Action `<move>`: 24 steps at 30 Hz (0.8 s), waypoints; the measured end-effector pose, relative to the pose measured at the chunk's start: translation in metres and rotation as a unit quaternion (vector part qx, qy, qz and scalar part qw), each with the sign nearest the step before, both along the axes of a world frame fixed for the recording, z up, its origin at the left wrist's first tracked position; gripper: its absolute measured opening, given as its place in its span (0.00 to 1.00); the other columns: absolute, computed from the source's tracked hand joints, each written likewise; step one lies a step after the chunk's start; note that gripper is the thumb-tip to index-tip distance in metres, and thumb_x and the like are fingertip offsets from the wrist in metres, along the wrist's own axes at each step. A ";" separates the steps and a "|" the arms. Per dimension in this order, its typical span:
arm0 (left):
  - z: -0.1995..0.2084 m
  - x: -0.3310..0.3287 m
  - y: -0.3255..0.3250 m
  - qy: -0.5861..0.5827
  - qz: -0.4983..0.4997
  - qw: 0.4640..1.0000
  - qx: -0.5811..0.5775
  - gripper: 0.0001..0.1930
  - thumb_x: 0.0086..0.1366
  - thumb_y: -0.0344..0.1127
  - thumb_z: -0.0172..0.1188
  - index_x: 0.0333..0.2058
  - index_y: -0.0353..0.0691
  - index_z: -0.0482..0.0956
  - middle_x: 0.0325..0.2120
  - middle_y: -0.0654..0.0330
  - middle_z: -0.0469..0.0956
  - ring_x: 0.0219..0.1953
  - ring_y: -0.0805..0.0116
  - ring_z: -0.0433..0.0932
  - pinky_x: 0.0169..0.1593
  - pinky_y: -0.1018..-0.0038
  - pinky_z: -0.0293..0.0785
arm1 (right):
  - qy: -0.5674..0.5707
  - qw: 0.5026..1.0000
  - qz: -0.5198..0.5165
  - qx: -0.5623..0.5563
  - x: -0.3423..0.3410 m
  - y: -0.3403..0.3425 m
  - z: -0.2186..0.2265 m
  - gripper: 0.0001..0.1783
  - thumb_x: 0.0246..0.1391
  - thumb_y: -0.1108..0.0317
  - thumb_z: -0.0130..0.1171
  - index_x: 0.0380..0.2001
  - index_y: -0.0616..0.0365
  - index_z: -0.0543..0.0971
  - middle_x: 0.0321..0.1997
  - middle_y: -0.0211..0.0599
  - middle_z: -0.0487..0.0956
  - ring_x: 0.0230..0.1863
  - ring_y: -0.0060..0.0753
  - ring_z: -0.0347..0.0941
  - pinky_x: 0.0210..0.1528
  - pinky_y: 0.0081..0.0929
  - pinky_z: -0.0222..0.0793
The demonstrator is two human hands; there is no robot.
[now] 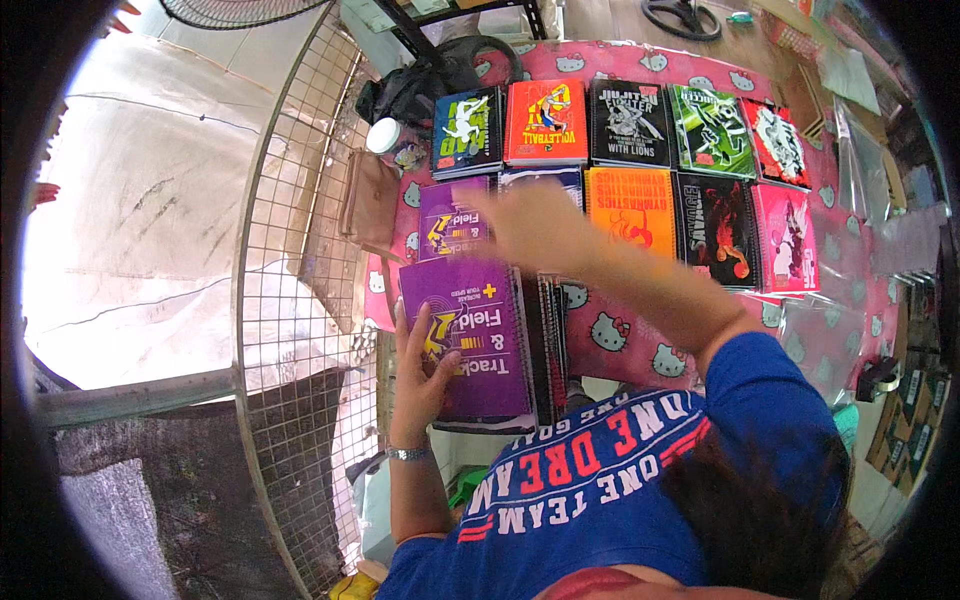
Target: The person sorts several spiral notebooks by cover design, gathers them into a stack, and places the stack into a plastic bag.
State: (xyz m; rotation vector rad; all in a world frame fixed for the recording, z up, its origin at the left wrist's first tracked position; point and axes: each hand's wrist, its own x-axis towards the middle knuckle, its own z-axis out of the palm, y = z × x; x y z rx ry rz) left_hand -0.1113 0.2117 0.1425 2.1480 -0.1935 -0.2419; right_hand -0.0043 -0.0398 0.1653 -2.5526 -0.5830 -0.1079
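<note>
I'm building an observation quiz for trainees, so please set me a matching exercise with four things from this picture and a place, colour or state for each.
Column one
1. Left hand
2. Right hand
3. Tablecloth
4. Wire mesh

Column two
A. Pink, with printed cat faces
B. Along the left side of the table
C. Blurred, over the notebook rows
D. Spread on a purple notebook

Right pairs: 1-D, 2-C, 3-A, 4-B

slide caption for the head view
Left hand on a purple notebook, blurred right hand over rows of notebooks on pink cloth.
</note>
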 end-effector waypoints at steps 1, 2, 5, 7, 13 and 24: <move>0.000 0.001 -0.001 0.012 -0.007 1.000 -0.003 0.37 0.57 0.27 0.61 0.64 0.37 0.55 0.68 0.50 0.40 0.66 0.60 0.52 0.64 0.67 0.58 | -0.051 0.995 -0.021 0.088 0.045 0.001 -0.021 0.29 0.54 0.44 0.54 0.51 0.54 0.73 0.33 0.47 0.80 0.35 0.48 0.78 0.36 0.42 0.73; -0.001 0.005 0.000 0.021 -0.016 1.000 -0.008 0.36 0.57 0.27 0.61 0.63 0.37 0.57 0.68 0.50 0.38 0.67 0.60 0.51 0.65 0.67 0.56 | -0.094 0.985 -0.067 0.129 0.085 0.002 -0.042 0.24 0.55 0.53 0.54 0.50 0.56 0.73 0.36 0.46 0.80 0.39 0.47 0.77 0.39 0.42 0.73; 0.004 0.008 -0.011 0.036 -0.019 0.999 -0.035 0.36 0.57 0.28 0.62 0.63 0.37 0.57 0.68 0.49 0.39 0.67 0.60 0.50 0.65 0.67 0.55 | -0.377 0.923 -0.061 -0.042 0.201 0.004 -0.173 0.22 0.52 0.63 0.52 0.50 0.60 0.72 0.44 0.45 0.79 0.45 0.45 0.76 0.43 0.39 0.74; 0.005 0.005 -0.009 0.054 0.015 0.996 -0.072 0.36 0.57 0.29 0.61 0.63 0.37 0.57 0.66 0.49 0.47 0.66 0.61 0.53 0.64 0.67 0.57 | -0.316 0.942 -0.054 -0.094 0.210 0.021 -0.220 0.20 0.50 0.65 0.52 0.47 0.60 0.74 0.42 0.46 0.79 0.45 0.46 0.76 0.44 0.41 0.73; 0.013 0.043 0.033 0.046 0.152 0.920 -0.359 0.25 0.67 0.40 0.51 0.58 0.35 0.61 0.58 0.49 0.63 0.60 0.55 0.62 0.61 0.61 0.62 | -0.046 0.984 0.070 -0.159 0.214 0.019 -0.145 0.09 0.45 0.71 0.53 0.31 0.54 0.81 0.30 0.45 0.81 0.35 0.50 0.79 0.37 0.45 0.75; 0.006 0.029 0.060 0.201 0.052 0.797 -0.567 0.45 0.59 0.59 0.56 0.66 0.40 0.49 0.63 0.46 0.56 0.61 0.52 0.62 0.63 0.61 0.59 | -0.055 0.835 0.523 0.165 0.097 0.061 -0.040 0.22 0.41 0.79 0.58 0.43 0.52 0.79 0.54 0.43 0.74 0.59 0.42 0.67 0.63 0.36 0.57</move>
